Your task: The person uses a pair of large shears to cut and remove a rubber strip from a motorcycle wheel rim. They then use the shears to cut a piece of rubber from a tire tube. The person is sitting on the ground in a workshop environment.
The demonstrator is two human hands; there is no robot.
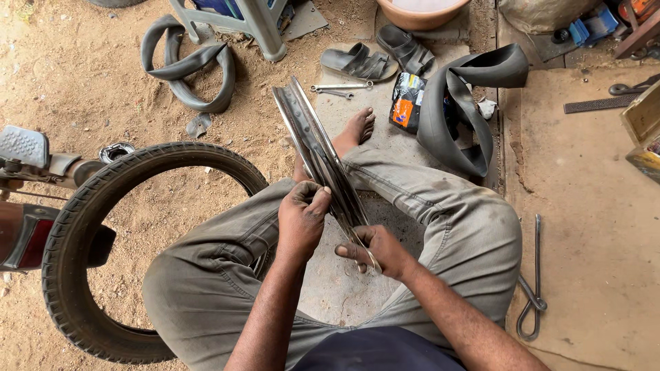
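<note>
The black tyre [82, 254] stands on edge on the sandy ground at the person's left, leaning against the left knee, with a motorbike's rear part [27, 165] just beyond it. 2 slack inner tubes lie farther off: one dark tube [189, 65] near a grey stool [254, 24], the other inner tube [467, 110] on the concrete slab ahead to the right.

Between the person's crossed legs stands the metal wheel rim [320, 154], seen almost edge-on. Its long line runs from the lap away and a little leftward, toward the bare foot [357, 127], so the near end sits at the hands and the far end rises well clear of them.

The left hand [301, 216] is clenched over the rim's near upper edge, fingers curled across the top. The right hand [377, 249] sits lower and nearer the body, fingers pinched on the rim's near end. Both hands lie at the same near end, the left one slightly farther along the rim.

2 sandals [378, 55], 2 spanners [340, 88] and an orange-and-black packet [407, 103] lie beyond the foot; a bent steel lever [533, 295] lies on the concrete by the right knee
</note>
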